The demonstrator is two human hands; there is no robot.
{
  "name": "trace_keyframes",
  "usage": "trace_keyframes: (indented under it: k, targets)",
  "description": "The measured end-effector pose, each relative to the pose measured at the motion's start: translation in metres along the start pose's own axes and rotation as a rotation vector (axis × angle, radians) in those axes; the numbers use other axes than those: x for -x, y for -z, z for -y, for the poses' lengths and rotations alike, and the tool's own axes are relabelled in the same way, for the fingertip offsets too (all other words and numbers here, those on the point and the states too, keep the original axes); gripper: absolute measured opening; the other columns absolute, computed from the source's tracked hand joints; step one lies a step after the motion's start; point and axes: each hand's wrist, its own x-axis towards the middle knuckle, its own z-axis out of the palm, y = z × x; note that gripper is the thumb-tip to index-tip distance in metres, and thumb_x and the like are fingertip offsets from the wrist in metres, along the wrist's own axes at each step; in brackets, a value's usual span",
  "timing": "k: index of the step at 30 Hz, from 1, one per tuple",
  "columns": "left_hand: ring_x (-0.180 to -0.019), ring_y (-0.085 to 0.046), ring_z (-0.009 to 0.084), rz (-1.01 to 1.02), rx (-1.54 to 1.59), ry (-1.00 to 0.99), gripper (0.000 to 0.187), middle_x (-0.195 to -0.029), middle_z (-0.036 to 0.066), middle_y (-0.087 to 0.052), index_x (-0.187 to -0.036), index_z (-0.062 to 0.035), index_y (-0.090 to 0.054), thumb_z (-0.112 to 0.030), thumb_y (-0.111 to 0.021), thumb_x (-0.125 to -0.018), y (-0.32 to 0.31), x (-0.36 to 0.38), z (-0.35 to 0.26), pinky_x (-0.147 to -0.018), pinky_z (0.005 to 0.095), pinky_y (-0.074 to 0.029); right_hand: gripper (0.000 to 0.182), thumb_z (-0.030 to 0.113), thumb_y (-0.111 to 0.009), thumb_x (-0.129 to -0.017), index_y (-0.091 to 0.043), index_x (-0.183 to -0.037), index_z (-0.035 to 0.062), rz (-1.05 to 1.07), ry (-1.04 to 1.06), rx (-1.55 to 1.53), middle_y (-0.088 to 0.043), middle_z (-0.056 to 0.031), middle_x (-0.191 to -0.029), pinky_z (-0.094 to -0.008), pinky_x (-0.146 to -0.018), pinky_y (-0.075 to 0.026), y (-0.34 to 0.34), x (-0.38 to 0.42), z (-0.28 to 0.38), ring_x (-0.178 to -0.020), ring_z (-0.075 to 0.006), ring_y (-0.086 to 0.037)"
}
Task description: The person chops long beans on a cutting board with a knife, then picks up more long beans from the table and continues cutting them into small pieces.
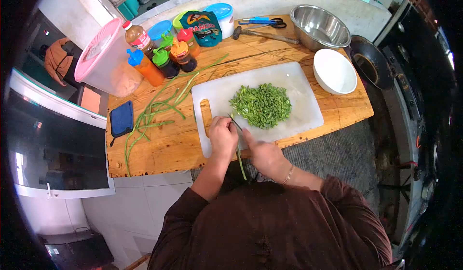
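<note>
A white cutting board point(299, 84) lies on the wooden table with a pile of chopped green long beans point(263, 105) at its middle. At the board's near edge, my left hand point(224, 139) is closed around uncut long beans point(241, 165), whose ends hang below it over the table edge. My right hand point(266, 158) grips a knife; its handle is hidden in the fingers, and the narrow blade point(236, 122) is close to my left fingertips. More whole long beans point(155, 110) lie loose on the wood left of the board.
Sauce bottles point(180, 55), a dark pouch point(201, 28) and a pink-lidded tub point(107, 60) stand at the back left. A hammer point(270, 36), scissors point(277, 23), a steel bowl point(320, 27) and a white bowl point(334, 72) are behind and right. A blue pouch point(121, 118) lies left.
</note>
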Motion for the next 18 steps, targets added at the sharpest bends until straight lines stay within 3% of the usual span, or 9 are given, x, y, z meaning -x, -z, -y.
trace_keyframes:
  k: [4,7,13,18]
  targets:
    - [-0.078,-0.064,0.0359,-0.029,-0.019,-0.086,0.006,-0.086,0.017,-0.065,-0.08,0.0023,-0.067,0.003,-0.065,-0.074,-0.003,-0.004,0.009,-0.073,0.0431,-0.052,0.063,0.009,-0.054,-0.088,-0.037,-0.149,0.0026,-0.047,0.001,-0.062,-0.065,-0.0202,-0.071,-0.0485,-0.06,-0.052,0.001,0.026,-0.006,-0.064,-0.0371,-0.066]
    - [-0.081,-0.065,0.0352,0.008,0.04,0.004,0.008,-0.088,0.017,-0.066,-0.082,0.0024,-0.068,0.003,-0.065,-0.074,-0.006,-0.007,0.013,-0.074,0.042,-0.053,0.058,0.012,-0.052,-0.093,-0.038,-0.149,0.0048,-0.056,-0.017,-0.049,-0.065,-0.0225,-0.072,-0.0493,-0.06,-0.052,-0.006,0.012,-0.01,-0.065,-0.039,-0.065]
    - [-0.081,-0.066,0.0348,0.05,-0.116,-0.12,0.013,-0.091,0.017,-0.067,-0.085,0.0031,-0.069,0.002,-0.067,-0.072,0.005,-0.003,0.003,-0.074,0.041,-0.054,0.052,0.014,-0.05,-0.097,-0.04,-0.148,0.0092,-0.077,-0.139,-0.187,-0.065,-0.0261,-0.077,-0.0521,-0.065,-0.052,0.005,0.005,-0.018,-0.069,-0.0444,-0.065]
    - [-0.078,-0.066,0.0339,0.056,-0.036,-0.029,0.012,-0.087,0.015,-0.068,-0.083,0.0024,-0.07,0.001,-0.068,-0.071,0.003,-0.004,0.008,-0.074,0.0408,-0.054,0.057,0.011,-0.052,-0.094,-0.038,-0.149,0.0058,-0.115,-0.016,-0.134,-0.066,-0.026,-0.08,-0.0516,-0.066,-0.052,0.008,0.019,-0.008,-0.07,-0.0432,-0.065]
